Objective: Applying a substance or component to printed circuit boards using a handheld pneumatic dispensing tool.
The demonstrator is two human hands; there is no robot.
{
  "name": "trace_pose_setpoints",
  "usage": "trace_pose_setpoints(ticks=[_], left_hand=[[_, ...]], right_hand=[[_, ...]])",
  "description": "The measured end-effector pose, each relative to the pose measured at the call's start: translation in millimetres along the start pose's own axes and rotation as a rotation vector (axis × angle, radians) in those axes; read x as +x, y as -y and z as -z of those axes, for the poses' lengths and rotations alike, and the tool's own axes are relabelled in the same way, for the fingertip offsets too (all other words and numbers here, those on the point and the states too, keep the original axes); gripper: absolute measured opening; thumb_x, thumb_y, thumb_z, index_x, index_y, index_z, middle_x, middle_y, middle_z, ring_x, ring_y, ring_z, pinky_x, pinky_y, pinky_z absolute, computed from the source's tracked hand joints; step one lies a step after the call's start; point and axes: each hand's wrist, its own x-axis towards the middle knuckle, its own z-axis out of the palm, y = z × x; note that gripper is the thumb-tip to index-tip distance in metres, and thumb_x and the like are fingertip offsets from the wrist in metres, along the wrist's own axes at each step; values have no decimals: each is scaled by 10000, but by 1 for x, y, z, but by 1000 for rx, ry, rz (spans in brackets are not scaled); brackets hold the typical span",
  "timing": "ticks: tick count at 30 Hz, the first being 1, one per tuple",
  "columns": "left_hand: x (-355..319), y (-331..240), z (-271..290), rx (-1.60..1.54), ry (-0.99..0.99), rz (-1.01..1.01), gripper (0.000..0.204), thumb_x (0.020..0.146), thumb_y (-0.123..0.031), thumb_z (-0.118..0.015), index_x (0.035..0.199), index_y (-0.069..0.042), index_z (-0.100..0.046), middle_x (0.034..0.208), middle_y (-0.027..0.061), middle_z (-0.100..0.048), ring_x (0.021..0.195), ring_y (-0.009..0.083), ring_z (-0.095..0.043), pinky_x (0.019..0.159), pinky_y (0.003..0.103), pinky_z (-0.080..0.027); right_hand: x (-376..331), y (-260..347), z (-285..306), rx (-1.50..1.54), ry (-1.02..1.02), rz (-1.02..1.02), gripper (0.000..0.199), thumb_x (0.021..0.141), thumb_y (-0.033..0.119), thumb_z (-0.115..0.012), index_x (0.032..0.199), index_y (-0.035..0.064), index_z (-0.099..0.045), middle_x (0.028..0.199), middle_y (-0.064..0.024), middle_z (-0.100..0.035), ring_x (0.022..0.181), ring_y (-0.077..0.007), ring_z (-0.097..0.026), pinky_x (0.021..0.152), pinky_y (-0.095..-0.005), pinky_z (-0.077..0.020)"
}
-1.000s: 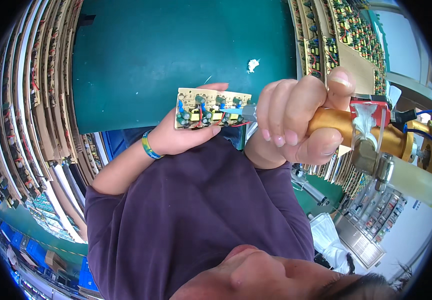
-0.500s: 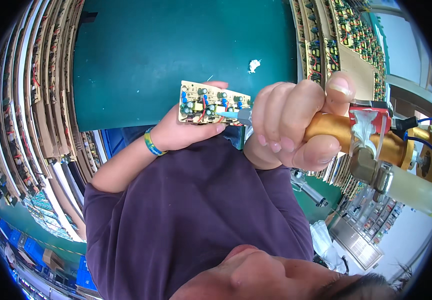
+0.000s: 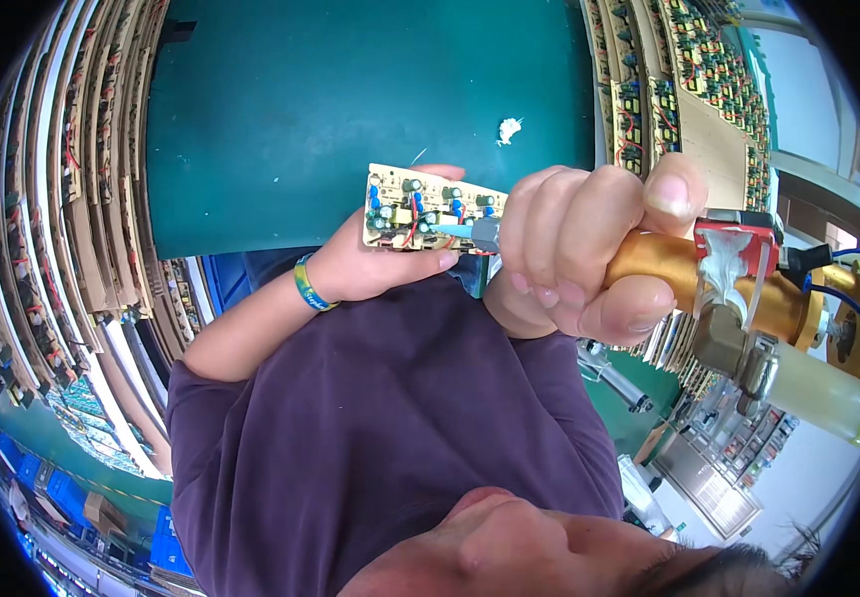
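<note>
My left hand point(image 3: 355, 267) is closed around a tan circuit board point(image 3: 381, 184), its thumb along the near edge and fingers behind. Blue, green and yellow components and red wires cover the board's face. In my right hand point(image 3: 579, 239) is a gold glue dispensing gun point(image 3: 657, 267) with a red switch point(image 3: 746, 244) and a metal fitting. The gun's light-blue nozzle tip point(image 3: 453, 230) reaches over the lower middle of the board, among the components. Whether it touches them I cannot tell. My right fingers hide the board's right end.
A green work mat point(image 3: 281, 119) lies beyond my hands, with a white blob point(image 3: 509, 130) on it. Stacked cardboard layers with circuit boards rise at the left point(image 3: 102, 149) and the right point(image 3: 719, 90). A pale-yellow tube point(image 3: 823, 393) and blue wires point(image 3: 841, 287) run from the gun.
The circuit board and my left hand have moved slightly right and down. The nozzle tip now lies a little further left along the board's components.
</note>
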Motion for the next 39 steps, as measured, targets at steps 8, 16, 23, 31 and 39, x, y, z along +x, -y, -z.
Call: trace_pose_setpoints(ticks=[8, 16, 23, 31, 39], left_hand=[[1, -1, 0, 7, 1, 10, 640, 797, 18, -655, 1357, -47, -353, 1063, 16, -600, 924, 65, -556, 780, 241, -485], [-1, 3, -3, 75, -1, -28, 631, 807, 33, -632, 1363, -55, -348, 1058, 20, -595, 931, 72, -552, 797, 240, -474], [-3, 3, -3, 201, 52, -40, 628, 823, 29, -611, 1377, -57, -330, 1122, 28, -579, 972, 91, -547, 833, 248, -461], [-3, -1, -8, 165, 62, -93, 615, 833, 14, -605, 1378, -43, -325, 1159, 34, -559, 1055, 97, -518, 899, 265, -431], [-1, 1, -8, 230, 62, -116, 611, 836, 8, -605, 1377, -44, -325, 1170, 40, -558, 1066, 102, -520, 908, 269, -431]], right_hand=[[-1, 6, 1, -15, -7, -56, 608, 912, 323, -574, 1378, 82, -267, 667, 2, -483, 505, -94, -461, 462, -233, -420], [3, 6, 0, -1, 6, -51, 617, 921, 338, -553, 1394, 84, -251, 706, -4, -490, 519, -97, -460, 478, -239, -430], [4, 5, -4, -53, -52, -65, 607, 921, 336, -554, 1385, 78, -260, 692, -5, -483, 509, -93, -450, 464, -239, -421], [2, 1, -4, -28, -48, -60, 519, 921, 324, -557, 1314, 76, -325, 662, 8, -470, 494, -88, -438, 452, -233, -409], [2, 1, -4, -23, -49, -34, 487, 922, 319, -556, 1283, 68, -347, 658, 9, -466, 497, -88, -438, 447, -232, -403]])
